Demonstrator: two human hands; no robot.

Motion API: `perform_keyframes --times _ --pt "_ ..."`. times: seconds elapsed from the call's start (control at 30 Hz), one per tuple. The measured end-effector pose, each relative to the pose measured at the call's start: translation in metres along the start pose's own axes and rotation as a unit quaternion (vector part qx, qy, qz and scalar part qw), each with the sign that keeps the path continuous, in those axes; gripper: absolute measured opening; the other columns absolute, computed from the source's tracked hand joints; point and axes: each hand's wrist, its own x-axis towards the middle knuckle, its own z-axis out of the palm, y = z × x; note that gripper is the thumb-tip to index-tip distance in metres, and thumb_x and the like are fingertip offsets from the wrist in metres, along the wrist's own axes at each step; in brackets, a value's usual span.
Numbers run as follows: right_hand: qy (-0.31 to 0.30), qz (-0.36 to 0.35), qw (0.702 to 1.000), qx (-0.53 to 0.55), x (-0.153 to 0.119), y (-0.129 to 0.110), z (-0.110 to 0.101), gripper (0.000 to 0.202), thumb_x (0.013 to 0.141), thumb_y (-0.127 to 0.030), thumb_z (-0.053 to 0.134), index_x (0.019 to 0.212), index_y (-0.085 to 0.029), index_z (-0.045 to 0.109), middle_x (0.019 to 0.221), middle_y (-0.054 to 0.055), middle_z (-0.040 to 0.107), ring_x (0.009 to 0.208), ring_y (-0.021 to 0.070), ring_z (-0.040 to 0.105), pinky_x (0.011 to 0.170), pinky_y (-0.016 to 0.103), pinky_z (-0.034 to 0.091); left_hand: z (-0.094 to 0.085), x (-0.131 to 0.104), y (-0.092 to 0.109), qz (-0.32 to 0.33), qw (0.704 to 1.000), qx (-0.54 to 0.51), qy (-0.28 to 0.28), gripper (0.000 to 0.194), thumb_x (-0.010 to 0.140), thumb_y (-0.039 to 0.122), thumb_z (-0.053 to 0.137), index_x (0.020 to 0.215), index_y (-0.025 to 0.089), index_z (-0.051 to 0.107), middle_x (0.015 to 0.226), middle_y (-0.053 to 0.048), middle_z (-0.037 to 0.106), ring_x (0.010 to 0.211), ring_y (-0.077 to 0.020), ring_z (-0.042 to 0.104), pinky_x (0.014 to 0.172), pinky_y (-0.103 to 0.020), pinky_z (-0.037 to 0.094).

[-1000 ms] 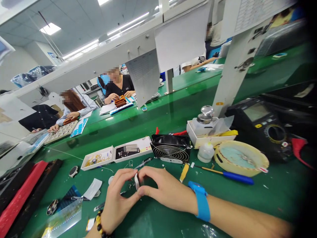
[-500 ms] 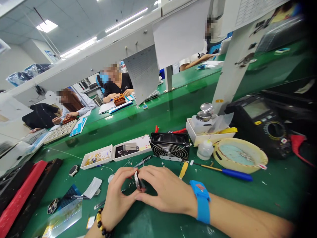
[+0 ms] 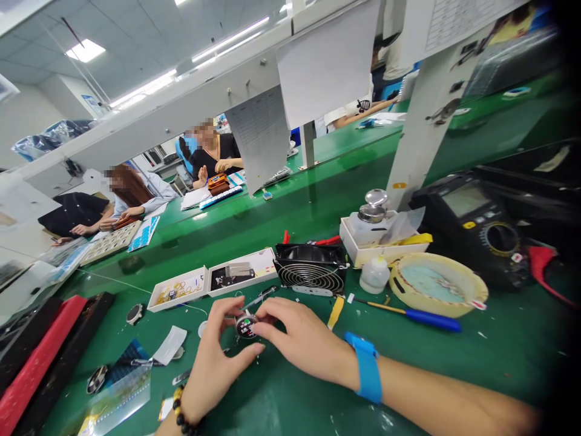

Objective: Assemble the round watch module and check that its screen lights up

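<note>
Both hands, left [image 3: 218, 363] and right [image 3: 302, 345], pinch round watch module [image 3: 246, 326] before black fan [image 3: 312, 269]; inspection step, next needs steady fingertip turning.

Two hands work at the tabletop [image 3: 454, 363]: a left hand [image 3: 213, 369] and a right hand [image 3: 308, 342], sharing one small round watch body [image 3: 246, 326]. One black fan [image 3: 311, 269] stands behind them. Two white open boxes [image 3: 213, 281] sit side by side (one with yellowish rings, one with dark parts). One blue-handled screwdriver [image 3: 408, 315], one round dish [image 3: 438, 287], one small white bottle [image 3: 374, 275], one black meter [image 3: 481, 221]. Three people sit opposite.
</note>
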Motion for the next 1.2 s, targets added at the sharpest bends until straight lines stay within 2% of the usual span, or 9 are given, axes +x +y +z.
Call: perform_keyframes --times 0.1,0.17,0.33,0.47,0.63,0.73,0.9,1.0,1.2 --pt "-0.007 0.018 0.999 0.036 0.005 0.002 -0.004 0.013 0.097 -0.029 0.062 0.089 -0.018 0.063 0.093 -0.003 0.063 0.087 0.0118 0.055 0.077 0.027 0.038 -0.004 0.005 0.002 -0.115 0.979 -0.156 -0.056 0.040 0.090 0.047 0.067 0.122 0.023 0.059 0.120 -0.004 0.062 0.109 -0.0126 0.059 0.096 -0.024 0.049" --pt "-0.008 0.009 0.999 0.039 0.006 0.004 -0.004 0.013 0.096 -0.028 0.063 0.088 -0.018 0.062 0.092 -0.003 0.062 0.087 0.0121 0.055 0.077 0.027 0.039 -0.005 0.007 0.003 -0.124 0.977 -0.168 -0.051 0.031 0.090 0.047 0.066 0.102 0.018 0.065 0.101 -0.003 0.064 0.094 -0.0110 0.060 0.086 -0.021 0.049" --pt "0.016 -0.106 0.994 -0.004 0.005 0.014 -0.002 0.008 0.099 -0.025 0.061 0.094 -0.020 0.063 0.095 -0.002 0.061 0.090 0.0128 0.054 0.078 0.027 0.040 -0.005 0.003 0.004 0.011 0.999 -0.044 0.027 0.010 0.092 0.031 0.067 0.100 0.025 0.070 0.093 0.003 0.066 0.087 -0.0069 0.060 0.080 -0.018 0.047" --pt "0.057 -0.216 0.974 -0.045 0.006 0.020 -0.001 0.009 0.100 -0.023 0.060 0.107 -0.023 0.064 0.105 -0.001 0.061 0.100 0.0123 0.055 0.086 0.027 0.045 -0.006 -0.002 0.006 0.153 0.983 0.068 0.068 0.028 0.090 0.014 0.067 0.113 0.030 0.066 0.099 0.004 0.068 0.090 -0.0062 0.062 0.080 -0.019 0.051" --pt "0.083 -0.253 0.961 -0.076 0.005 0.016 -0.002 0.024 0.098 -0.018 0.060 0.121 -0.026 0.061 0.119 -0.001 0.060 0.111 0.0115 0.056 0.096 0.027 0.047 -0.009 -0.003 0.010 0.242 0.956 0.138 0.090 0.032 0.088 0.008 0.066 0.117 0.023 0.064 0.101 -0.001 0.069 0.092 -0.0089 0.063 0.080 -0.022 0.053" --pt "0.084 -0.268 0.958 -0.053 0.003 0.011 -0.002 0.019 0.098 -0.015 0.060 0.115 -0.024 0.062 0.110 0.000 0.064 0.104 0.0112 0.058 0.090 0.027 0.048 -0.008 -0.004 0.012 0.254 0.952 0.142 0.092 0.033 0.088 0.006 0.064 0.118 0.022 0.062 0.102 -0.003 0.069 0.091 -0.0104 0.063 0.078 -0.024 0.053" --pt "0.102 -0.266 0.958 -0.017 0.000 0.007 -0.001 0.013 0.097 -0.015 0.061 0.107 -0.022 0.064 0.098 -0.001 0.065 0.092 0.0108 0.059 0.080 0.024 0.048 0.000 -0.002 0.011 0.205 0.971 0.082 0.092 0.033 0.089 0.011 0.065 0.118 0.026 0.060 0.105 0.000 0.066 0.097 -0.0088 0.061 0.085 -0.022 0.053" --pt "0.083 -0.215 0.972 0.039 -0.001 0.006 -0.001 0.007 0.097 -0.016 0.062 0.102 -0.021 0.065 0.097 -0.001 0.065 0.090 0.0092 0.061 0.079 0.022 0.049 0.003 -0.001 0.011 0.165 0.980 0.054 0.094 0.035 0.088 0.017 0.069 0.119 0.028 0.059 0.108 0.001 0.065 0.101 -0.0098 0.061 0.088 -0.024 0.052" --pt "0.022 -0.104 0.989 0.106 0.000 0.010 0.000 0.013 0.098 -0.033 0.064 0.098 -0.021 0.068 0.097 0.001 0.066 0.092 0.0118 0.063 0.084 0.024 0.048 0.003 -0.005 0.010 0.196 0.975 0.025 0.100 0.024 0.088 0.011 0.067 0.107 0.024 0.062 0.098 0.001 0.068 0.093 -0.0108 0.059 0.081 -0.027 0.050"
